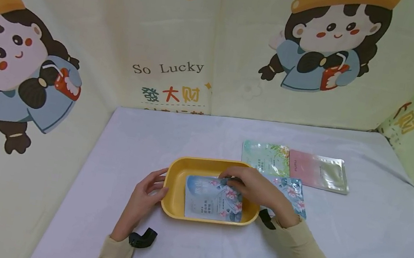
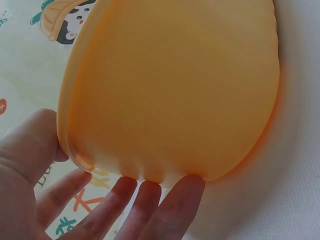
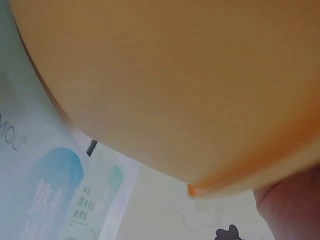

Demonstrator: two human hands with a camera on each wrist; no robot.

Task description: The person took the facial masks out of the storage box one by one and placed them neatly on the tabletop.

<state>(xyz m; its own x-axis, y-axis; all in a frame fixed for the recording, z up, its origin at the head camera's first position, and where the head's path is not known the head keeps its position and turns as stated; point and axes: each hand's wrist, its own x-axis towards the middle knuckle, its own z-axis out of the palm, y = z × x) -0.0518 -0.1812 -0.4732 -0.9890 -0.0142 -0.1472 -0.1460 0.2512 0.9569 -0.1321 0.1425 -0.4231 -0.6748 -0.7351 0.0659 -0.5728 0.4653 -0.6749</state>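
A yellow plastic tray sits on the white-covered table, with a blue floral face mask sachet lying inside it. My left hand is at the tray's left end. In the left wrist view, its fingertips touch the outer wall and the thumb lies by the rim. My right hand reaches over the tray's right side and pinches the sachet at its upper right corner. The right wrist view mostly shows the tray's outer wall, which hides the fingertips there.
Beyond the tray's right end lie a green sachet, a pink and silver sachet and another blue floral sachet, partly covered by the right hand. A patterned cloth backdrop rises behind the table and along both sides.
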